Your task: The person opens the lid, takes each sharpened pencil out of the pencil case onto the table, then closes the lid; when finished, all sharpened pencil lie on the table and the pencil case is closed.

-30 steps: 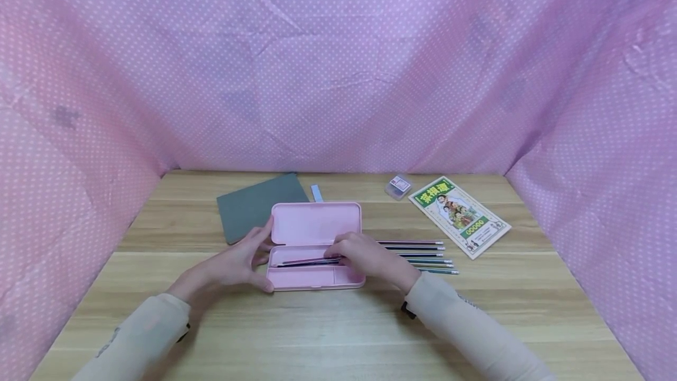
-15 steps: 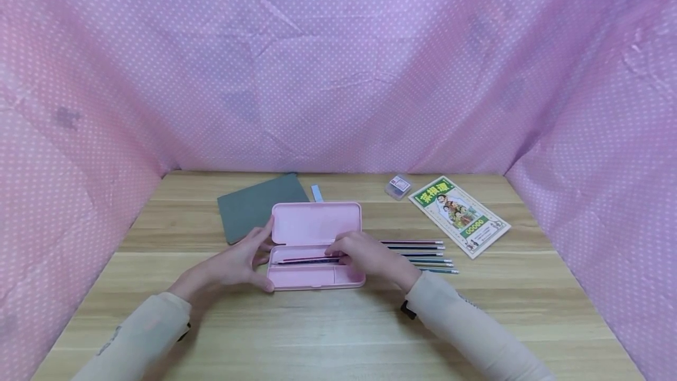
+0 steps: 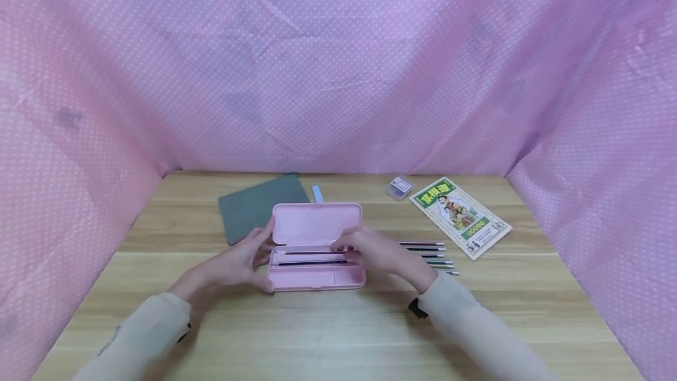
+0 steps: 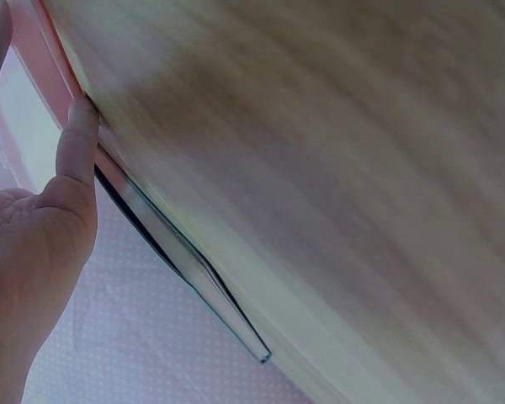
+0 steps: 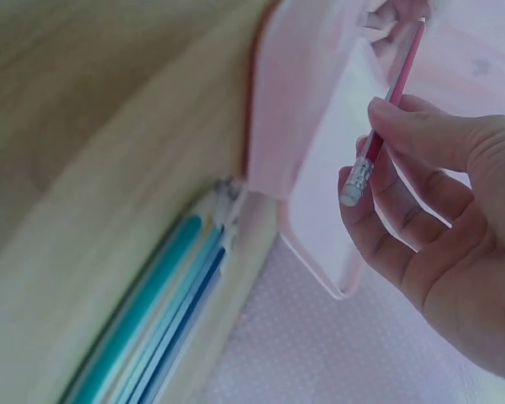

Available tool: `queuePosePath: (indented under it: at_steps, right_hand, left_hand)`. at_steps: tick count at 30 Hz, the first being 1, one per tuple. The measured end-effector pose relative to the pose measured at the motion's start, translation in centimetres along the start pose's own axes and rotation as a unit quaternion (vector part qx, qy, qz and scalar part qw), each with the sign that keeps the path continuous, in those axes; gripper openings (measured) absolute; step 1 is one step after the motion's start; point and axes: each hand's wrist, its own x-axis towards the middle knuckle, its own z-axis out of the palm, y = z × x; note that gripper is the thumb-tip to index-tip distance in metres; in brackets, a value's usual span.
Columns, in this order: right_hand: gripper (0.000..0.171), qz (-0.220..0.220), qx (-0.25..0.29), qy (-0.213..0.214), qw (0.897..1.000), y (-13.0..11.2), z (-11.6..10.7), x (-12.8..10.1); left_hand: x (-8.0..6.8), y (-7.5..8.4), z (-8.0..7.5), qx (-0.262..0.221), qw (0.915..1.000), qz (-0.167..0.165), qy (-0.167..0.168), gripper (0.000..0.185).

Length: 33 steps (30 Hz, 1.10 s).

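A pink pencil case (image 3: 301, 278) lies with its lid (image 3: 312, 222) up in the head view. My left hand (image 3: 235, 263) holds its left end, thumb at the front corner and fingers around the back by the lid. Between thumb and fingers, my right hand (image 3: 372, 250) pinches a red pencil (image 5: 401, 71) near its eraser end, over the case's long rear compartment. A dark pencil (image 3: 312, 263) lies in that compartment, its right end hidden by the right hand. The front compartments show bare pink bottoms.
Several eraser-tipped pencils (image 3: 438, 261) lie side by side right of the case, partly behind the right hand. Behind stand a dark green notebook (image 3: 256, 204), a light blue strip (image 3: 317, 193), a small clear box (image 3: 399, 187) and an illustrated booklet (image 3: 461, 216).
The red pencil has moved toward the back of the compartment, apart from the dark pencil it overlapped. My right hand has shifted slightly right and back; the left hand keeps its place.
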Motion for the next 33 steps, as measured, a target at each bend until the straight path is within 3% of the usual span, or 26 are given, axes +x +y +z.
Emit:
queuePosePath:
  at_steps: [10,19,33]
  right_hand:
    - [0.031,-0.056,-0.009,0.056,0.997,1.5,-1.8,-3.9]
    - [0.031,-0.039,-0.024,0.073,0.996,3.5,-3.1,-8.5]
    - [0.042,-0.050,-0.040,0.088,0.994,7.3,-2.4,-14.0]
  left_hand:
    - [0.0,0.0,-0.1,0.003,0.9999,-0.010,0.000,0.145]
    - [0.1,0.1,-0.1,-0.003,1.0000,-0.002,-0.009,0.144]
    - [0.1,0.2,-0.2,-0.003,0.9999,-0.008,-0.007,0.144]
